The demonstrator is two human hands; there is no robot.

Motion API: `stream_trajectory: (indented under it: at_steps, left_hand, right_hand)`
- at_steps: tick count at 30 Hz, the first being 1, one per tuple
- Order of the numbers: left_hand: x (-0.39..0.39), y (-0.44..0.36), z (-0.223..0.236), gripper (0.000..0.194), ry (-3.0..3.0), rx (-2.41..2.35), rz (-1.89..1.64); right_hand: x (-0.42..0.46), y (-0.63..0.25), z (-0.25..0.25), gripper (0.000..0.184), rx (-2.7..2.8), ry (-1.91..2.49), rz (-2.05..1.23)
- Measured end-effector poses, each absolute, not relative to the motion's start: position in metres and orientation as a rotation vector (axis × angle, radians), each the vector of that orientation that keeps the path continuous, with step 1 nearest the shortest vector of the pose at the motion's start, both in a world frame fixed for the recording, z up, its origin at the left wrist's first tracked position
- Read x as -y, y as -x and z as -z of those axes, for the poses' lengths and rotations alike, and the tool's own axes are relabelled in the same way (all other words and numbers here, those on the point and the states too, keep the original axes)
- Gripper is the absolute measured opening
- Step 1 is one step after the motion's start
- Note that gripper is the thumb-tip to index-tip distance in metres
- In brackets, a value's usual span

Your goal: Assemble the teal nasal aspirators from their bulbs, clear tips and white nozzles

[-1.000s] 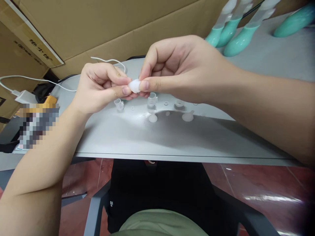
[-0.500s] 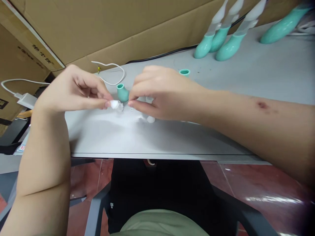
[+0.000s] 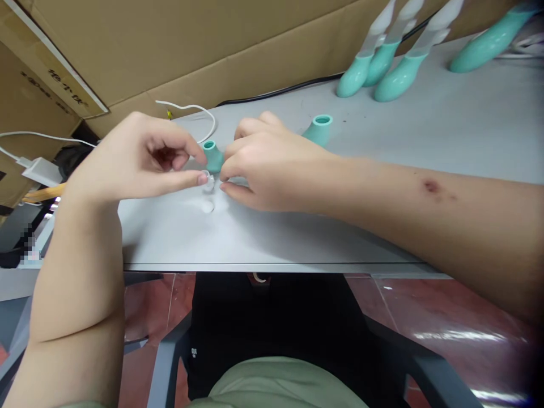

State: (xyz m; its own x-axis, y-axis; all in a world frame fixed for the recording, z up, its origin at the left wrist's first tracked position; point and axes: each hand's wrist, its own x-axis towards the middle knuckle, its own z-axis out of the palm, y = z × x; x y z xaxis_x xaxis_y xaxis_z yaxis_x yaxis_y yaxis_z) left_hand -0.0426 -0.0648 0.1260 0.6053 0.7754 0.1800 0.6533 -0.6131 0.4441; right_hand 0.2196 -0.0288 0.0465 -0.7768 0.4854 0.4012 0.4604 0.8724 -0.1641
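Note:
Over the grey table my left hand [image 3: 148,161] has its thumb and forefinger at a small clear plastic piece [image 3: 208,182], pinching its edge. Just below that piece, a small white disc-like part [image 3: 208,206] shows against the tabletop. My right hand [image 3: 266,164] is closed, back of the hand up, its thumb and fingertips a short way right of the clear piece. Something see-through shows partly between its fingers; its shape is hidden. A mint-green bulb [image 3: 213,159] with an open neck stands behind the fingertips. Another open green bulb [image 3: 318,131] is partly covered by the right hand.
Several green bulbs with clear tubes and white tips [image 3: 399,76] stand at the back right, and another green bulb [image 3: 488,48] lies farther right. A black cable [image 3: 280,90] runs along the cardboard [image 3: 204,51]. A white adapter [image 3: 42,171] is at left.
My left hand has moved slightly right, and the white part formerly at its fingertips no longer shows there. A white disc now shows below the clear piece, not beneath my right hand.

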Motion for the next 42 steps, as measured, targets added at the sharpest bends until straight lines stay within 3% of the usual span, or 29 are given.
stream_trajectory:
  at_steps: [5,11,17,22,25,27,33,37,42]
  left_hand:
    - [0.052,0.054,-0.119,0.030,-2.675,-1.302,-0.233]
    - [0.051,0.047,-0.117,0.027,-2.605,-1.344,-0.069]
    - [0.052,0.035,-0.114,0.023,-2.566,-1.347,0.107]
    - [0.046,0.038,-0.112,0.019,-2.509,-1.300,0.042]
    - [0.044,0.043,-0.109,0.015,-2.486,-1.258,-0.064]
    - [0.045,0.046,-0.105,0.022,-2.445,-1.238,-0.249]
    - [0.049,0.037,-0.079,0.035,-2.193,-1.028,-1.131]
    - [0.046,0.022,-0.065,0.046,-2.163,-0.907,-1.270]
    - [0.029,0.020,-0.054,0.077,-2.206,-0.950,-1.228]
  right_hand:
    - [0.050,-0.211,-0.068,0.041,2.870,0.984,0.121]
    - [0.046,-0.215,-0.060,0.033,2.889,0.936,0.212]
    - [0.043,-0.214,-0.055,0.032,2.896,1.000,0.157]
    - [0.034,-0.220,-0.050,0.039,2.695,0.811,-0.030]
    - [0.026,-0.231,-0.053,0.025,2.361,0.628,-0.364]
    - [0.021,-0.239,-0.056,0.021,2.144,0.559,-0.539]
    - [0.016,-0.241,-0.059,0.022,1.822,0.492,-0.865]
    - [0.021,-0.234,-0.060,0.036,1.628,0.320,-1.209]
    - [0.026,-0.231,-0.062,0.043,1.605,0.241,-1.285]
